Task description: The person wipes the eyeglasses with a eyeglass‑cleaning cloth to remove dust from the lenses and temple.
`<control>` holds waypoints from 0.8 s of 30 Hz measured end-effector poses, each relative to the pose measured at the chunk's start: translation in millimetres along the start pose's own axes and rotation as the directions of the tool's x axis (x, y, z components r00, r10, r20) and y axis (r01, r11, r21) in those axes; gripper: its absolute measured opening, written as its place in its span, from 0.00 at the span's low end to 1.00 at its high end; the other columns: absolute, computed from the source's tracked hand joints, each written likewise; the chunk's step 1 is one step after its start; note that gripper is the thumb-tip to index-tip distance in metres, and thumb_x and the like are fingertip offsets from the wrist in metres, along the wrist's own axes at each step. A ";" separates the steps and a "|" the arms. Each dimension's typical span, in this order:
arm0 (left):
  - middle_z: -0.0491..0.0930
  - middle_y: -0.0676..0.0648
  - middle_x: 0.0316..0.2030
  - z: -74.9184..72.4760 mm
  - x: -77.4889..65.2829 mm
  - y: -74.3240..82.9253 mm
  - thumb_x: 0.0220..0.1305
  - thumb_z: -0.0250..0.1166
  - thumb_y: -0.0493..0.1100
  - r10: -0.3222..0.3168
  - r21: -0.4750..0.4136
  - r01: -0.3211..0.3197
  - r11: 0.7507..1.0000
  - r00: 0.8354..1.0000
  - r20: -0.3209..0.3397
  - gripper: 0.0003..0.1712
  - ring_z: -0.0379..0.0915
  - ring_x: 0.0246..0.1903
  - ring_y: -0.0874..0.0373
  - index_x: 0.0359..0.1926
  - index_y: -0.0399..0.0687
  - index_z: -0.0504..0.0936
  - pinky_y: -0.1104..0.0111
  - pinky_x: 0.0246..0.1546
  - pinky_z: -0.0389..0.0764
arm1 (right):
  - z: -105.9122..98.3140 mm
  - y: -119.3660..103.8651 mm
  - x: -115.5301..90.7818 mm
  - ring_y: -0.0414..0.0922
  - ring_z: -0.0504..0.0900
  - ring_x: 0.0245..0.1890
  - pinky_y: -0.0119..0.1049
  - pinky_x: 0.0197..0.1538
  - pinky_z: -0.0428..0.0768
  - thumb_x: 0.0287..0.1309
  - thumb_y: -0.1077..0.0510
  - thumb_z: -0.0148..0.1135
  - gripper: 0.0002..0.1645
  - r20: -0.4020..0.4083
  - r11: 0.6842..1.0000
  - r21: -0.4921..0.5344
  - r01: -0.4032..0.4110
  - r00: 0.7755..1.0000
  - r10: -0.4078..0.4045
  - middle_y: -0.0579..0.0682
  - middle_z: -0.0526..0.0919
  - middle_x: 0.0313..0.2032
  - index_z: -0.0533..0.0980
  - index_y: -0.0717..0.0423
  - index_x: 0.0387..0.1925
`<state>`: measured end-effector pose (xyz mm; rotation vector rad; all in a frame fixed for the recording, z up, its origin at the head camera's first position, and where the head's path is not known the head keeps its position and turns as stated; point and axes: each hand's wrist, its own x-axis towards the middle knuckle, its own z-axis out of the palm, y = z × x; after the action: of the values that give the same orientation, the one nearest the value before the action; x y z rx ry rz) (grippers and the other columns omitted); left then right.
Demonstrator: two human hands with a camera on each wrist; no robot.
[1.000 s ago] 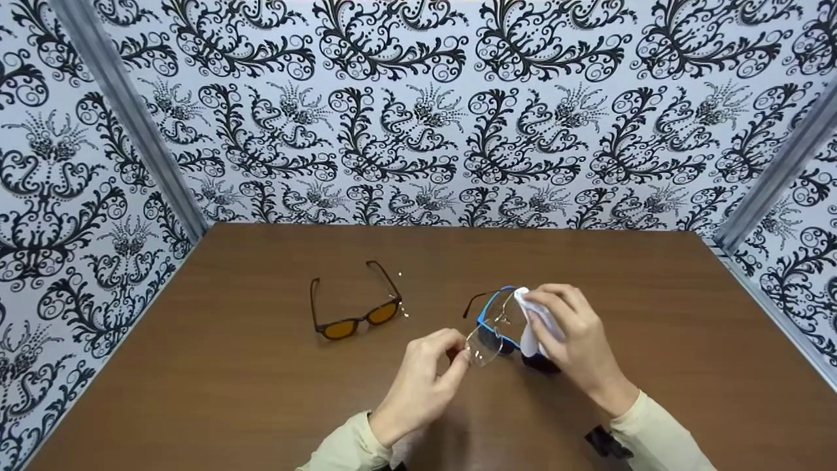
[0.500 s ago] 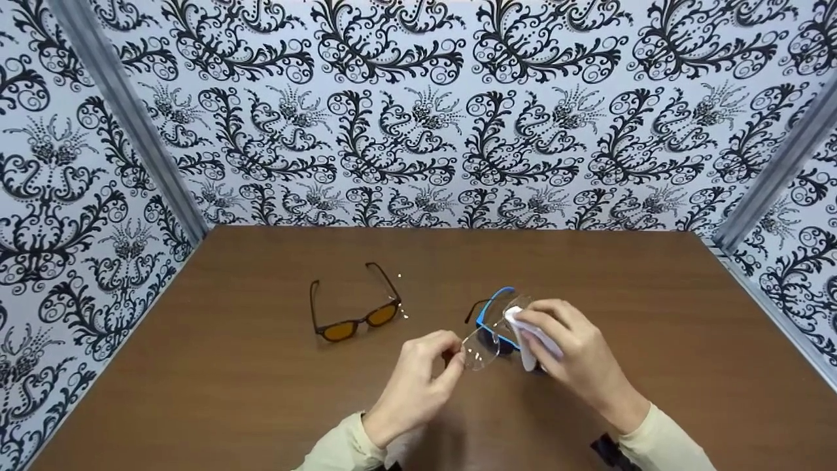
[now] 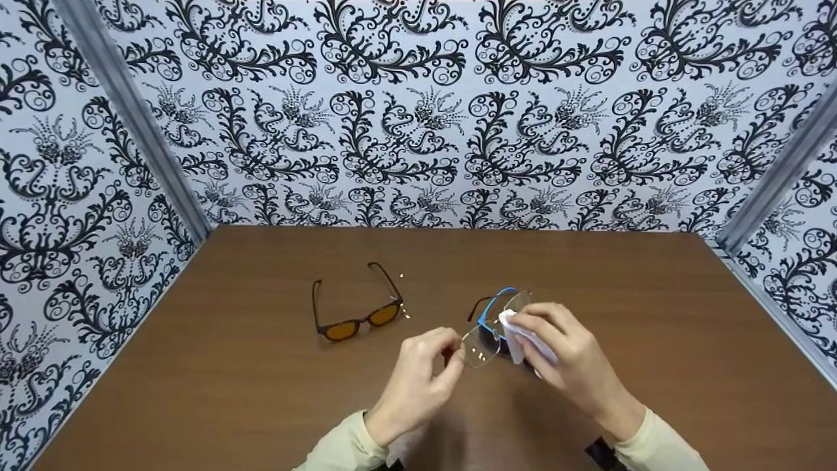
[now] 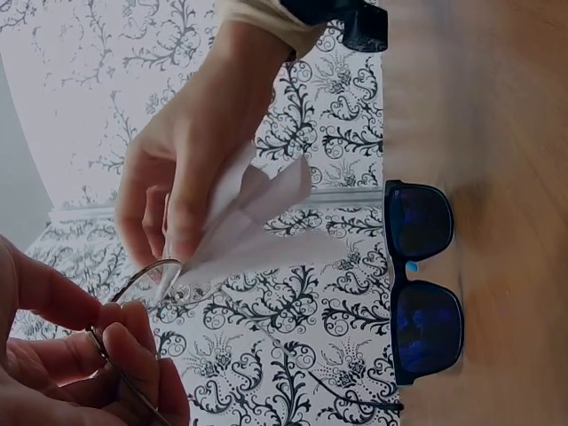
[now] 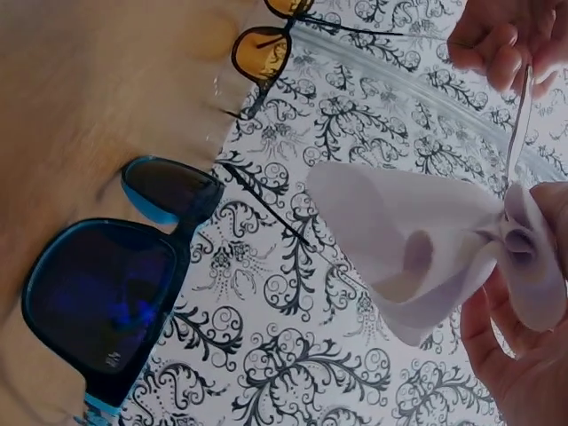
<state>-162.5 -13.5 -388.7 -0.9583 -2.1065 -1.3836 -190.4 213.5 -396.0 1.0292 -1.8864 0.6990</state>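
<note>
My left hand [image 3: 418, 383] pinches thin-framed eyeglasses [image 3: 480, 350] with clear lenses at the near side of the frame, held up above the table. A white cleaning cloth [image 3: 533, 340] is folded between the fingers and thumb of my right hand [image 3: 572, 356], which grips it against the eyeglasses near the bridge. In the right wrist view the cloth [image 5: 399, 240] bunches at the fingers and its loose end hangs out. Blue-and-black sunglasses [image 4: 422, 324] with dark lenses rest on the table beyond the hands, partly hidden in the head view.
Dark-framed glasses with amber lenses [image 3: 340, 331] lie with temples spread on the brown table [image 3: 261, 392], left of the hands. Patterned black-and-white panels [image 3: 418, 118] enclose the back and sides.
My right hand and the cloth have come nearer and a little left along the eyeglasses, toward the bridge. The left hand keeps its pinch and has hardly moved.
</note>
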 end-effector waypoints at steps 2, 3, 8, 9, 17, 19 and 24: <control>0.73 0.53 0.22 -0.8 0.1 -0.9 0.53 0.58 0.25 0.002 0.002 -0.002 1.000 1.000 -0.003 0.10 0.69 0.25 0.66 0.23 0.41 0.75 0.74 0.27 0.76 | -0.3 2.1 -2.8 0.48 0.78 0.38 0.26 0.47 0.76 0.68 0.54 0.54 0.15 -0.002 1.000 0.017 -0.007 1.000 0.007 0.54 0.79 0.39 0.81 0.60 0.44; 0.73 0.53 0.22 -1.0 0.1 -1.3 0.53 0.58 0.25 0.002 0.004 -0.002 1.000 1.000 -0.001 0.09 0.69 0.25 0.66 0.23 0.41 0.75 0.74 0.28 0.76 | -0.8 3.9 -4.3 0.48 0.78 0.38 0.25 0.47 0.76 0.66 0.56 0.57 0.13 -0.002 0.999 0.030 -0.029 1.000 0.029 0.54 0.79 0.39 0.81 0.60 0.43; 0.73 0.53 0.21 0.8 -0.7 -1.7 0.52 0.58 0.24 -0.011 -0.002 0.011 1.000 0.999 0.036 0.09 0.68 0.24 0.66 0.23 0.41 0.75 0.73 0.26 0.76 | -5.3 13.3 -6.3 0.47 0.80 0.39 0.24 0.48 0.76 0.50 0.72 0.64 0.16 -0.003 0.979 0.050 -0.198 0.980 0.198 0.54 0.79 0.40 0.80 0.61 0.43; 0.73 0.54 0.21 1.7 -0.8 -1.8 0.52 0.58 0.24 -0.012 -0.004 0.012 1.000 0.999 0.043 0.10 0.68 0.24 0.67 0.23 0.41 0.75 0.74 0.25 0.75 | -5.8 14.0 -5.0 0.47 0.80 0.40 0.24 0.48 0.75 0.47 0.75 0.65 0.19 -0.008 0.973 0.045 -0.226 0.974 0.226 0.53 0.80 0.40 0.81 0.60 0.43; 0.75 0.52 0.21 6.6 3.5 -3.5 0.51 0.58 0.25 -0.041 -0.001 0.041 0.999 0.996 0.076 0.08 0.68 0.24 0.67 0.23 0.41 0.76 0.77 0.26 0.74 | 1.8 6.4 5.9 0.47 0.80 0.39 0.25 0.49 0.76 0.55 0.67 0.63 0.12 -0.028 0.985 0.054 -0.165 0.986 0.167 0.54 0.79 0.40 0.81 0.60 0.43; 0.76 0.52 0.21 5.7 4.8 -4.0 0.51 0.58 0.25 -0.053 -0.006 0.054 0.999 0.996 0.072 0.09 0.69 0.24 0.67 0.23 0.41 0.77 0.76 0.27 0.74 | 4.2 4.0 5.3 0.48 0.80 0.38 0.26 0.49 0.76 0.61 0.62 0.61 0.10 -0.024 0.991 0.068 -0.119 0.992 0.121 0.55 0.79 0.40 0.81 0.61 0.43; 0.77 0.52 0.21 2.9 6.4 -4.2 0.51 0.59 0.25 -0.063 -0.016 0.064 0.998 0.995 0.073 0.09 0.70 0.23 0.67 0.23 0.41 0.78 0.75 0.26 0.75 | 1.7 4.6 -2.5 0.48 0.80 0.39 0.24 0.50 0.74 0.56 0.67 0.64 0.11 -0.030 0.982 0.075 -0.175 0.984 0.178 0.55 0.79 0.40 0.81 0.60 0.43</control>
<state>-169.8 -10.0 -388.0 -0.9708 -2.1989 -1.4209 -194.3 215.4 -399.4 0.8939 -1.9488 0.8879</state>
